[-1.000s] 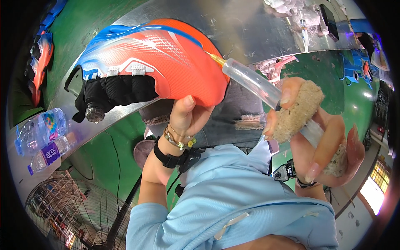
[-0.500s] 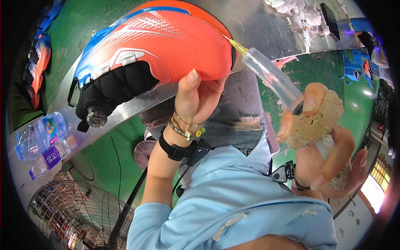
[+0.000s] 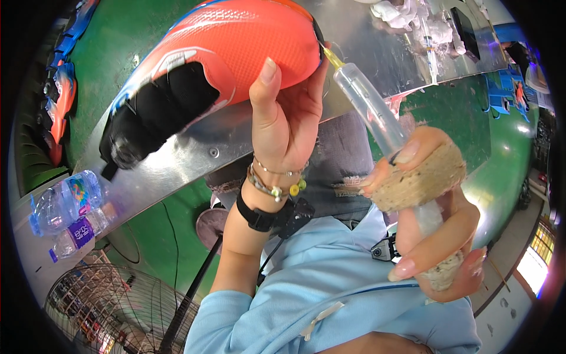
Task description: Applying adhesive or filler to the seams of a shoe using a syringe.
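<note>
An orange-red shoe [image 3: 259, 44] with blue trim and a black padded part [image 3: 159, 106] is tipped up over the metal table. My left hand [image 3: 286, 115] holds its rounded right end from below, thumb up against the side. My right hand [image 3: 436, 200] grips a clear syringe [image 3: 371, 109] by its lower end. The yellow needle hub [image 3: 333, 58] points up-left, and the thin tip is at the dark edge of the shoe's end. A rough beige speckled pad [image 3: 421, 180] sits around the plunger end, with whitish wrapping below it, partly hidden by my fingers.
Crumpled white material [image 3: 401, 15], another syringe [image 3: 429, 44] and a dark flat phone-like object [image 3: 466, 32] lie on the metal table [image 3: 354, 35]. Plastic bottles [image 3: 65, 203] are at left, above a wire-caged fan [image 3: 112, 307]. More shoes [image 3: 62, 100] are at far left.
The shoe has tilted and shifted a little up-left in my left hand. My right hand has moved left and down with the syringe, its needle now at the dark edge.
</note>
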### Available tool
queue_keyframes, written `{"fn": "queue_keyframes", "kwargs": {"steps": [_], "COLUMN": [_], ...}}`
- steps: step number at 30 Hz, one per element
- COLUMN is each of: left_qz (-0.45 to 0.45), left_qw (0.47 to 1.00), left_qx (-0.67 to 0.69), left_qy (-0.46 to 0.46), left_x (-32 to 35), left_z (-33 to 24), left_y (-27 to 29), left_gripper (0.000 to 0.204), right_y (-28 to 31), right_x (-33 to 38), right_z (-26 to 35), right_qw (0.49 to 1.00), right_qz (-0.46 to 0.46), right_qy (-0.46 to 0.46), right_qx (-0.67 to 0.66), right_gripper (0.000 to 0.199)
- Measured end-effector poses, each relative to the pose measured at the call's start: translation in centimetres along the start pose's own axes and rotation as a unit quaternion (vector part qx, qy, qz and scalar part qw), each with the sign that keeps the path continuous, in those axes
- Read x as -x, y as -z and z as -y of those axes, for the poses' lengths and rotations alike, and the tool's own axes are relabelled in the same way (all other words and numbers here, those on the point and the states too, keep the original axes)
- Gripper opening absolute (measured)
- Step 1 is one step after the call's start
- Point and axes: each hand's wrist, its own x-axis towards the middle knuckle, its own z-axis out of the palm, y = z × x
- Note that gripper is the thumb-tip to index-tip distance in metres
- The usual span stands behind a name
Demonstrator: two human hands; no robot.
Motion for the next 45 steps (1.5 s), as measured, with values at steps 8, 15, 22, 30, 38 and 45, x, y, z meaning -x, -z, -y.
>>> {"fn": "queue_keyframes", "kwargs": {"steps": [8, 15, 22, 30, 38, 45], "left_qz": [-0.181, -0.187, -0.145, -0.156, 0.027, 0.398], "left_qw": [0.978, 0.976, 0.965, 0.966, 0.85, 0.856], "left_qx": [0.056, 0.045, 0.04, -0.09, -0.447, -0.278], "left_qy": [0.086, 0.097, 0.215, -0.187, -0.277, -0.177], "left_x": [0.6, 0.2, -1.7, -14.8, -6.4, -1.2], "left_z": [-2.6, -3.3, -6.5, -33.3, -26.3, -36.6], "left_y": [-4.8, -5.2, -3.0, 10.8, -11.3, -14.3], "left_gripper": [0.034, 0.033, 0.038, 0.047, 0.045, 0.051], "right_y": [1.4, 2.3, 5.0, 10.0, 13.1, 10.4], "right_x": [0.5, 0.5, 0.8, 1.2, 1.8, -1.2], "right_z": [-2.5, -4.7, -2.6, -2.3, -3.6, -3.1], "right_qw": [0.989, 0.984, 0.975, 0.957, 0.935, 0.947], "right_qz": [0.095, 0.136, 0.003, -0.202, -0.272, -0.2], "right_qy": [0.088, 0.107, 0.202, 0.176, 0.212, 0.244], "right_qx": [0.072, 0.028, 0.092, 0.114, 0.085, 0.067], "right_gripper": [0.05, 0.03, 0.032, 0.039, 0.039, 0.039]}}
